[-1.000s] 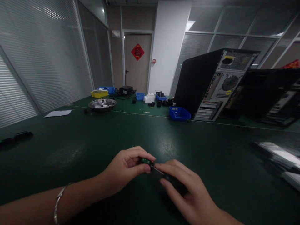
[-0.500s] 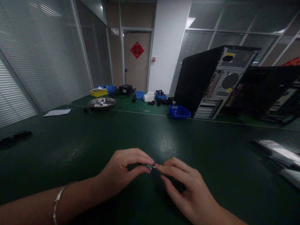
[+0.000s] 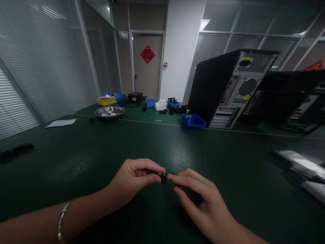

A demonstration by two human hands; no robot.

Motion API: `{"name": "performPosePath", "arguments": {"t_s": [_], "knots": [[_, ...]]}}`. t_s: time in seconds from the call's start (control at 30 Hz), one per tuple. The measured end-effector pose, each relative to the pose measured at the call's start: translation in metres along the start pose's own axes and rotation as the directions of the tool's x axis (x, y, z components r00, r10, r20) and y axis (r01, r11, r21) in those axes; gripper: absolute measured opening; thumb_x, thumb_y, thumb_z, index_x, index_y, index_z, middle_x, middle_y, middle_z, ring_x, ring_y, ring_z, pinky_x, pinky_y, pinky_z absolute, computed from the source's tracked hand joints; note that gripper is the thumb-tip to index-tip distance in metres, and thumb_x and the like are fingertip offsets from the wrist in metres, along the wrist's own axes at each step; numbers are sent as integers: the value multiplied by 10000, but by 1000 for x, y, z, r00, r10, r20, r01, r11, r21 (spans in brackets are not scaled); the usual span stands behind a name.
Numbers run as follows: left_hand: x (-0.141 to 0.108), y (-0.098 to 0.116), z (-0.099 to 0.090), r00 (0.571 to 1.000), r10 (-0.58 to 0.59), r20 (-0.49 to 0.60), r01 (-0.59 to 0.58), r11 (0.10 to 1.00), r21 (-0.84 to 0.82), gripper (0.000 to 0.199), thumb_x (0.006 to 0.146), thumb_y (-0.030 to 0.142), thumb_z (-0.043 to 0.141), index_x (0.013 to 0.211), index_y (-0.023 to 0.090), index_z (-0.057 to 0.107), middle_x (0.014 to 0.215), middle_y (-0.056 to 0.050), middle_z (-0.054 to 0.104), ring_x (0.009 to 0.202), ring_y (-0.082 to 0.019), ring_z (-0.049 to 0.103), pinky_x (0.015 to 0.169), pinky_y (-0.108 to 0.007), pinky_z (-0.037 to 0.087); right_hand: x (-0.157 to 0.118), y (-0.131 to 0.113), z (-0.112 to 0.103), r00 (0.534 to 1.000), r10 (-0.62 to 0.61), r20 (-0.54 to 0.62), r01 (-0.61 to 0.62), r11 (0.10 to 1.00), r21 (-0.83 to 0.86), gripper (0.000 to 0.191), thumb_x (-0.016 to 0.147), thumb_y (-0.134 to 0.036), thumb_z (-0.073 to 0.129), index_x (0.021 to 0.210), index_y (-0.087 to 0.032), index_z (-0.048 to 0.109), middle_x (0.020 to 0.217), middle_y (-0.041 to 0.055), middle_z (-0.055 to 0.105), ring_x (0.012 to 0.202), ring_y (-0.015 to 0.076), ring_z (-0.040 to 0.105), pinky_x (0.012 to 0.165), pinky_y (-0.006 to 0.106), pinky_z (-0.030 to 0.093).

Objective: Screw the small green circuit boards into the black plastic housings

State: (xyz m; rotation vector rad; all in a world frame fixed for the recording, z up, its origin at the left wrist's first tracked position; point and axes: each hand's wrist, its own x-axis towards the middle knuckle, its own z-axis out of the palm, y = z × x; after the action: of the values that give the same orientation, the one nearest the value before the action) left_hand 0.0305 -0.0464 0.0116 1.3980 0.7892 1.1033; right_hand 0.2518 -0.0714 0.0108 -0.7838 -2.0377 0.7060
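Between thumb and fingers, my left hand [image 3: 138, 176] pinches a small green circuit board [image 3: 160, 174] with a dark part at its end. My right hand [image 3: 200, 196] is closed around a thin tool with a dark handle [image 3: 189, 193], mostly hidden by the palm and fingers. The tool's narrow metal tip [image 3: 166, 176] points left and meets the edge of the board, though the exact contact is too small to tell. Both hands are above the green table [image 3: 122, 145], near its front.
A blue bin [image 3: 194, 121] stands beside a black computer tower [image 3: 215, 84] at the back right. Further left are a metal bowl [image 3: 109, 113], white paper [image 3: 61, 123] and a yellow tray [image 3: 106, 101]. Metallic devices [image 3: 302, 162] lie at the right, a black object [image 3: 17, 149] at the far left.
The board in my left hand has tilted and risen slightly, showing less green and more of its dark part. My right hand has shifted a little with the tool; the camera view moved slightly.
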Motion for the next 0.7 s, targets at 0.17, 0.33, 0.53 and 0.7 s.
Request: {"name": "performPosePath", "arguments": {"t_s": [0.17, 0.33, 0.53, 0.7], "knots": [[-3, 4, 0, 987, -43, 153, 29, 995, 94, 125, 789, 164, 737, 912, 170, 761, 898, -48, 730, 840, -183, 680, 775, -297, 544, 2, 3, -3, 993, 18, -115, -19, 1000, -14, 304, 900, -116, 590, 1159, -246, 682, 957, 54, 685, 858, 187, 666, 732, 281, 538], [-13, 20, 13, 774, -41, 632, -306, 850, 430, 125, 835, 151, 708, 948, 143, 761, 900, -95, 746, 925, -207, 650, 888, -304, 481, 3, 7, -1, 988, 34, -148, -36, 999, -9, 295, 892, -112, 601, 1140, -241, 695, 918, 42, 696, 824, 173, 663, 720, 274, 528], [-13, 32, 22, 682, -129, 720, -416, 741, 527, 102, 873, 146, 660, 903, 140, 757, 1033, -109, 713, 1032, -208, 613, 976, -290, 427, 2, 7, 0, 991, 51, -122, -49, 999, 12, 262, 901, -131, 583, 1123, -206, 700, 924, 60, 688, 829, 186, 656, 716, 300, 530], [-14, 30, 20, 696, -95, 712, -420, 751, 510, 139, 879, 205, 666, 1005, 184, 722, 1099, -97, 690, 1069, -206, 602, 988, -294, 423, 1, 7, -1, 993, 63, -104, -64, 998, -2, 280, 908, -136, 575, 1153, -210, 688, 923, 56, 685, 824, 186, 653, 719, 305, 529]]}}
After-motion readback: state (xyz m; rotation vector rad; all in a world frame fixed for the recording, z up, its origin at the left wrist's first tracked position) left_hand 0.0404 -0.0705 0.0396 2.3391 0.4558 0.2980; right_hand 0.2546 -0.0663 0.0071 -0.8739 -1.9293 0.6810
